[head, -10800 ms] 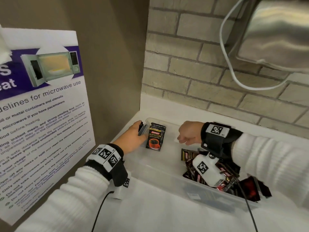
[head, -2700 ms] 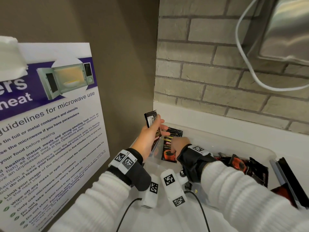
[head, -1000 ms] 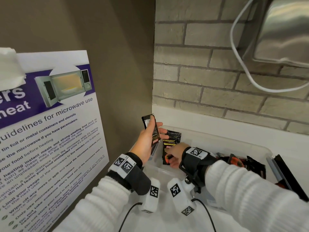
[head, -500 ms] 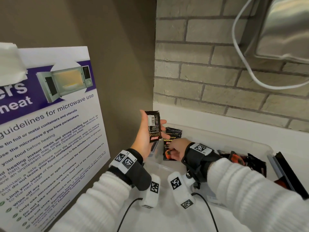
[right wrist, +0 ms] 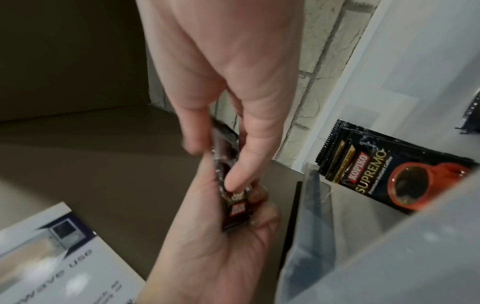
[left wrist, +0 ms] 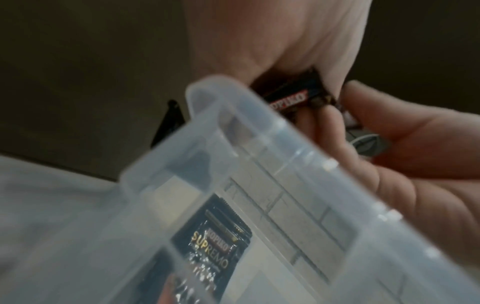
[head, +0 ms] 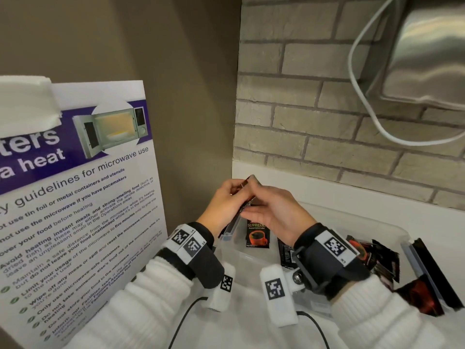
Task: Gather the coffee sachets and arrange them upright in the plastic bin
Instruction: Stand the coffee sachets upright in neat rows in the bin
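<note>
- The right hand [head: 274, 210] pinches a held sachet [right wrist: 230, 185] between thumb and forefinger; the right wrist view shows the fingertips [right wrist: 233, 181] pressed flat on the dark foil.
- The left hand [head: 224, 202] cups the same sachet from below, its fingers curled round the lower end, so both hands grip it together.
- This sachet is held edge-on above the left end of the plastic bin [head: 392, 227], clear of the rim, its top corner poking out above the knuckles.
- An upright sachet [head: 257, 234] printed with a red cup stands inside the bin at that left end, leaning on the end wall, directly under the hands.
- More loose sachets [head: 377, 258] lie jumbled at the bin's right end, partly hidden by the right wrist.
- A dark packet [head: 427, 275] lies outside the bin, against its right wall.
- A microwave poster [head: 83, 187] leans against the brown wall to the left of the bin.
- A steel appliance [head: 427, 54] with a white cable [head: 362, 102] hangs on the brick wall above the bin's right end.
</note>
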